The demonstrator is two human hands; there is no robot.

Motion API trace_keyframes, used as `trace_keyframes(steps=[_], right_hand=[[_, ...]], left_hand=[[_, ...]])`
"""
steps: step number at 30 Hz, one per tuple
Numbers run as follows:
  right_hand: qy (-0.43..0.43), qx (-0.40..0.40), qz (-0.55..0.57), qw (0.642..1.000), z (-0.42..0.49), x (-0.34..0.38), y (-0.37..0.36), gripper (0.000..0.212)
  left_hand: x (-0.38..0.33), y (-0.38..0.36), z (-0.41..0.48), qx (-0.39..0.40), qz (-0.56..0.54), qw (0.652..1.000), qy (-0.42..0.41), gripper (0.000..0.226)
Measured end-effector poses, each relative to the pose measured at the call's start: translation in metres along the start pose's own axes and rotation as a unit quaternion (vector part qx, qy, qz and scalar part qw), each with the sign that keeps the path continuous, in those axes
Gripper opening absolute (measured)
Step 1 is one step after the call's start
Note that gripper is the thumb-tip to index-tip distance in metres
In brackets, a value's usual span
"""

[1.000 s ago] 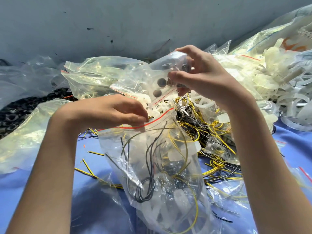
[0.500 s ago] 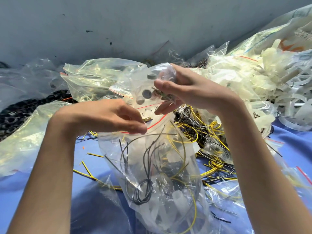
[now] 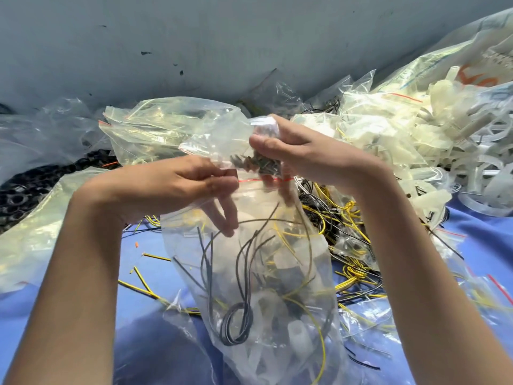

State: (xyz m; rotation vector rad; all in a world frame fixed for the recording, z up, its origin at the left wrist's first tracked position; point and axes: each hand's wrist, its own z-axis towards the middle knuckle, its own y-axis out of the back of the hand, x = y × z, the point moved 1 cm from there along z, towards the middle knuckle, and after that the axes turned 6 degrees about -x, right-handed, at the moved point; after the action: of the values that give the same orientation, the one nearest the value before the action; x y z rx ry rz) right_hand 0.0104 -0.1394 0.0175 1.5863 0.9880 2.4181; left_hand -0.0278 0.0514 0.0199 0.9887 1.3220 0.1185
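While left hand [image 3: 172,187] pinches zip bag [image 3: 266,287], right hand [image 3: 308,154] grips pouch [image 3: 263,126].

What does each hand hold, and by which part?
Left hand pinches the large zip bag at its mouth; right hand grips the small bag by its top.

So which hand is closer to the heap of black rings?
Left. The left hand pinches the mouth of the big bag, just right of the black rings; the right hand is farther right, pinching a small bag over that mouth.
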Motion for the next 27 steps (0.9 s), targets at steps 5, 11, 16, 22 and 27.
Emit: trace_keyframes(steps=[5,11,16,22,27], right_hand=[[0.025,0.023,0.078,0.996,-0.007,0.004,0.011,0.029],[0.023,0.04,0.07,0.996,-0.012,0.004,0.02,0.04],[-0.021,0.069,0.036,0.997,-0.013,0.004,0.018,0.044],[-0.058,0.115,-0.095,0.987,-0.014,0.001,0.018,0.037],[-0.011,0.153,-0.042,0.987,-0.012,0.002,0.019,0.01]], left_hand=[[-0.01,0.002,-0.005,-0.018,-0.038,0.998,-0.046,0.038],[-0.005,0.007,-0.01,0.015,-0.02,0.998,-0.055,0.024],[-0.005,0.009,-0.012,-0.012,-0.037,0.996,-0.082,0.023],[-0.007,0.011,-0.009,-0.1,-0.052,0.981,-0.157,0.039],[-0.01,0.007,-0.002,-0.138,-0.072,0.968,-0.194,0.028]])
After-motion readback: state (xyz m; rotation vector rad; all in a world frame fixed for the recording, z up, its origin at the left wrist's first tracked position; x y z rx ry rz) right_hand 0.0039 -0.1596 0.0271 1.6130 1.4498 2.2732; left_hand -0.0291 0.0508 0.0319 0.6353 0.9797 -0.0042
